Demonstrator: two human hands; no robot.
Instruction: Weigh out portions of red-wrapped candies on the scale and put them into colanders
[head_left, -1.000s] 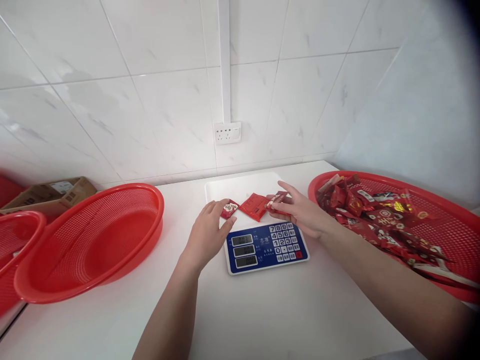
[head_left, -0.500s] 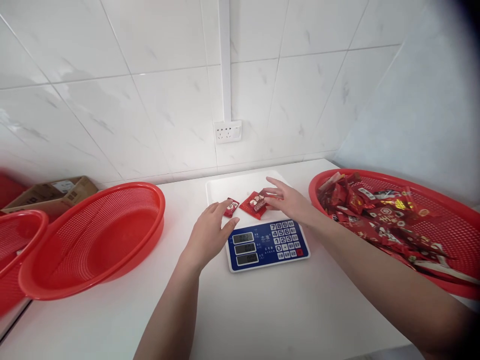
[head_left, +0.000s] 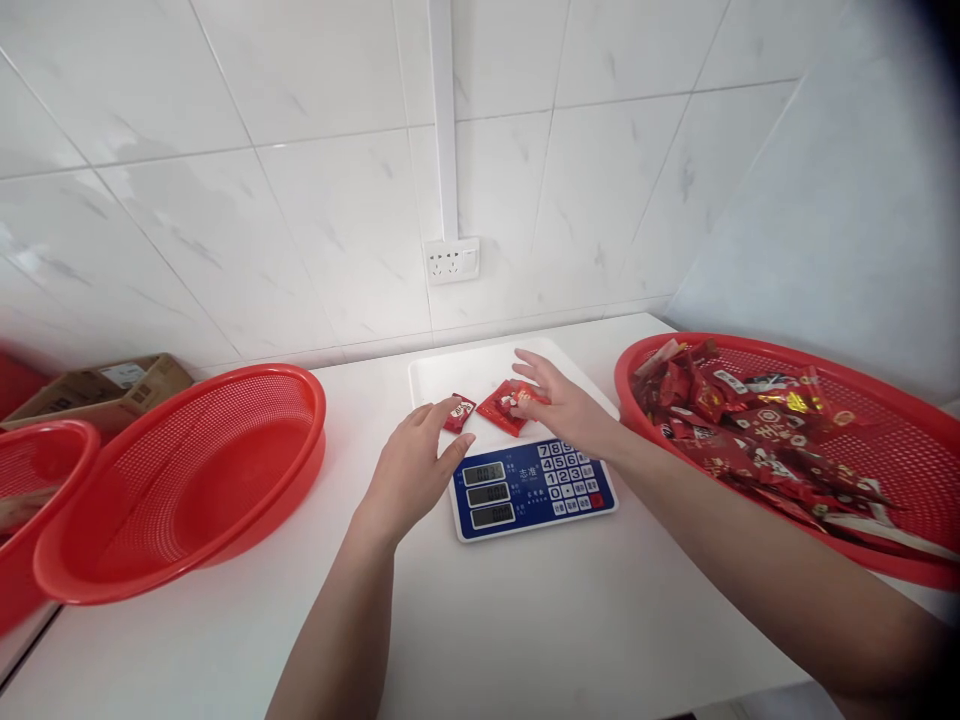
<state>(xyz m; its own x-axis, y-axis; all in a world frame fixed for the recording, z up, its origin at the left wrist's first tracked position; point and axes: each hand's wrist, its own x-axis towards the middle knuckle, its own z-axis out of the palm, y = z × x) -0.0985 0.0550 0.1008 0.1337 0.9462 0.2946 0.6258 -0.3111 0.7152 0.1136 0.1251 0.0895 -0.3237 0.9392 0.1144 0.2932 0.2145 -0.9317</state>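
My left hand (head_left: 411,462) is at the near left of the scale platform, thumb apart from the fingers. Its fingertips reach a small red packet (head_left: 460,411) with pale print; whether they press on it is unclear. Over the platform's middle, my right hand (head_left: 562,402) has its fingers spread, with thumb and forefinger at a small pile of red packets (head_left: 501,408). The hand partly covers that pile. Both hands work over a white digital scale (head_left: 439,372), whose blue keypad panel (head_left: 532,490) with three displays faces me.
On the right stands a red mesh basket (head_left: 919,470) holding many red and brown packets (head_left: 772,430). To the left are a red basket (head_left: 225,500), part of another basket (head_left: 56,437) with someone's hand in it, and a cardboard box (head_left: 154,388). A socket (head_left: 452,260) is on the tiled wall.
My right hand has shifted slightly left over the packets, its fingers curling more. The top display's reading has changed. A hand has appeared in the far-left basket. My left hand has hardly moved.
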